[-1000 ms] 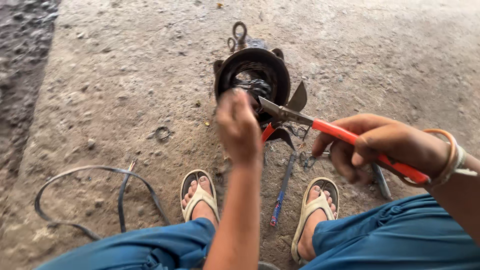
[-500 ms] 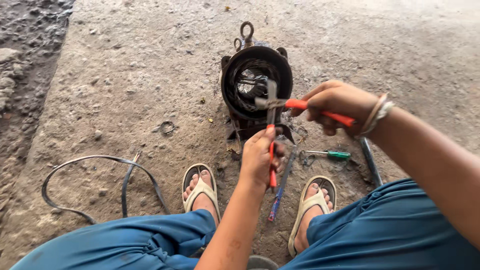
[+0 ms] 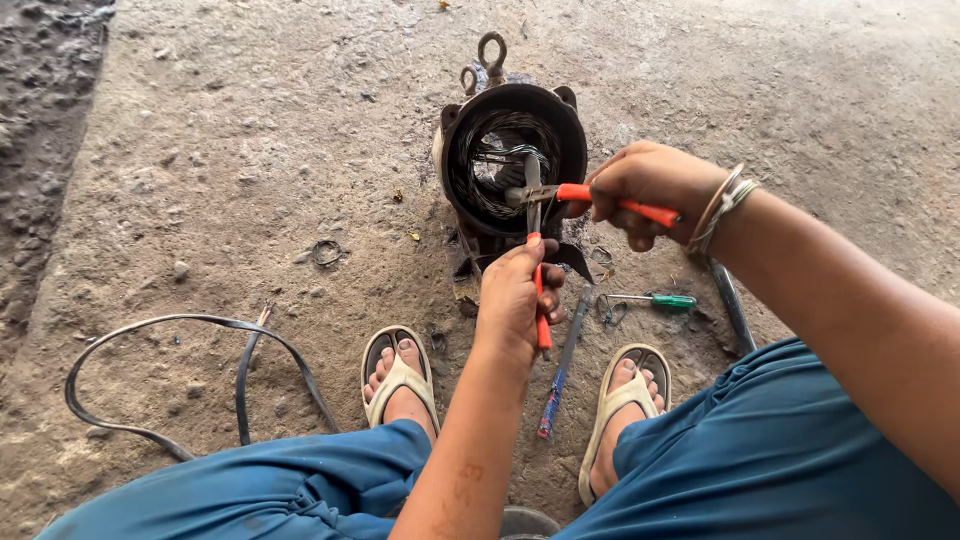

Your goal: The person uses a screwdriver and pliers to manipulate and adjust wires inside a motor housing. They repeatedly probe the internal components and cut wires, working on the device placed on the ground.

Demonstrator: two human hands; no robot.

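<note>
A dark round motor housing (image 3: 455,150) with wire windings inside stands on the concrete floor in front of my feet. My left hand (image 3: 515,295) grips a red-handled tool (image 3: 540,300) whose metal tip points up into the housing's opening. My right hand (image 3: 650,190) holds red-handled pliers (image 3: 585,194), their jaws reaching left into the windings and crossing the other tool's tip. A bangle sits on my right wrist.
A green-handled screwdriver (image 3: 655,300) and a blue-handled tool (image 3: 556,385) lie between my sandalled feet. A dark metal bar (image 3: 733,308) rests at the right. A black cable loop (image 3: 190,365) lies at the left, with a small ring (image 3: 327,252) near it.
My left hand has dropped from the housing's front and now grips a second red-handled tool. My right hand has brought the pliers up and left to the opening.
</note>
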